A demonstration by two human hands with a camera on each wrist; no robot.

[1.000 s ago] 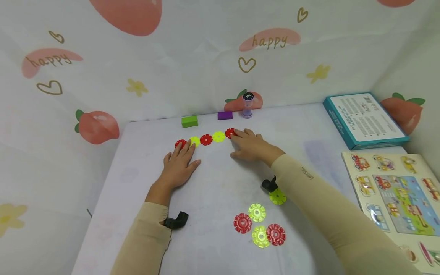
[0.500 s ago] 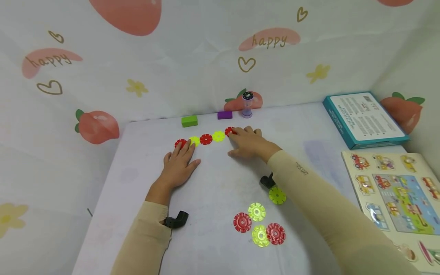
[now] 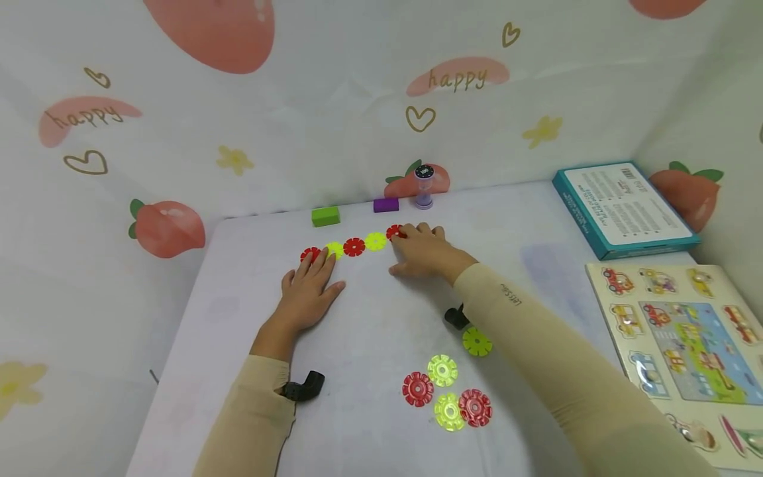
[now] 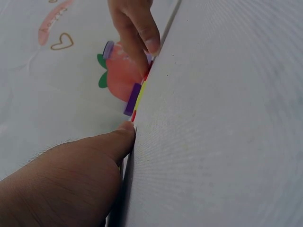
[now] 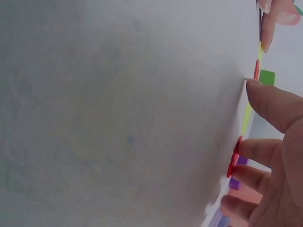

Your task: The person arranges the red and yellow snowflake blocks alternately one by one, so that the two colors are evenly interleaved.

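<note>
A row of flat notched plastic discs lies across the far part of the table. My left hand (image 3: pixel 308 296) rests palm down at the row's left end, its fingertips on a red disc (image 3: pixel 309 252) and a yellow disc (image 3: pixel 338 250). In the middle are another red disc (image 3: pixel 354 247) and a second yellow disc (image 3: pixel 375 241). At the right end, fingertips of my right hand (image 3: pixel 426 255) touch a red disc (image 3: pixel 392 232), partly covering it. The right wrist view shows two extended fingers (image 5: pixel 258 151) against that disc's edge (image 5: pixel 234 158), the thumb apart from it.
Several loose discs, including a red one (image 3: pixel 418 389) and a yellow one (image 3: pixel 442 370), lie nearer. Behind the row stand a green block (image 3: pixel 326 216), a purple block (image 3: pixel 386 205) and a sand timer (image 3: pixel 424 187). A teal box (image 3: pixel 626 209) and a picture puzzle board (image 3: pixel 608 318) occupy the right.
My right hand has slid slightly left, and the red disc under its fingertips sits a little closer to the neighbouring yellow disc. The left hand stays in place. The head view has tilted slightly.
</note>
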